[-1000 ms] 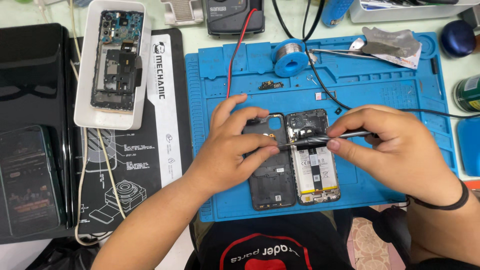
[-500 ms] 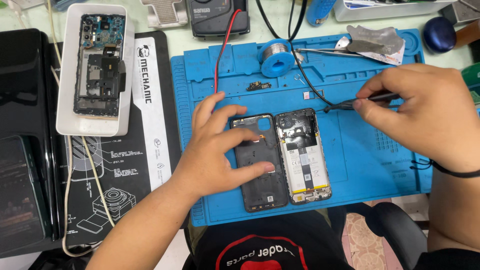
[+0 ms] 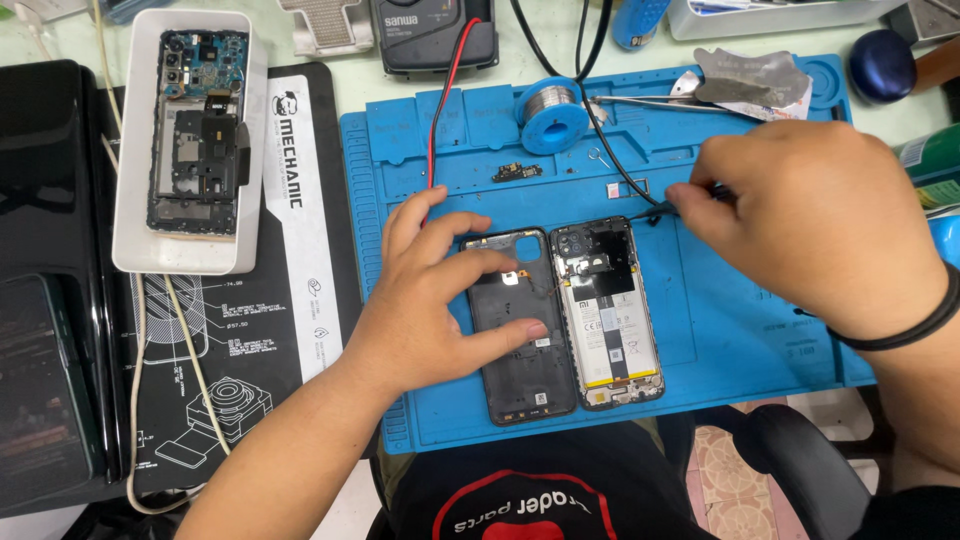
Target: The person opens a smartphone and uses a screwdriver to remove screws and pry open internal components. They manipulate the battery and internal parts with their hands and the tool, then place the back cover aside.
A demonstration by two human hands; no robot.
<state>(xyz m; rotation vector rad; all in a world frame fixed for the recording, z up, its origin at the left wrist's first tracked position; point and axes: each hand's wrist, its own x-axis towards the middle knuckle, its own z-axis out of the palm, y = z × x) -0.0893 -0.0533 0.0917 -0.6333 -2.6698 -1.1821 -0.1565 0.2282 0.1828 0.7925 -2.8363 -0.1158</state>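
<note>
The left hand (image 3: 440,300) lies spread wide and flat, fingers pressing on the black back cover (image 3: 520,330), which rests on the blue repair mat (image 3: 740,330) with its long axis running away from the person. Touching the cover's right edge, just beyond the left fingertips, sits the opened phone (image 3: 610,310), parallel to it, its battery and board exposed. The left hand is the nearer of the two to both pieces.

The right hand (image 3: 810,220) hovers up and to the right of the phone, fingers pinched narrowly on a slim dark tool (image 3: 690,197) whose tip points leftward toward the phone's upper right corner; the tip stands near that corner but apart from it. A black band circles the right wrist.

Farther off, beyond both hands, a small loose circuit part (image 3: 517,172) lies on the mat, then a solder spool (image 3: 552,112). Far left of the left hand, a white tray (image 3: 135,200) holds another stripped phone on the worktop.
</note>
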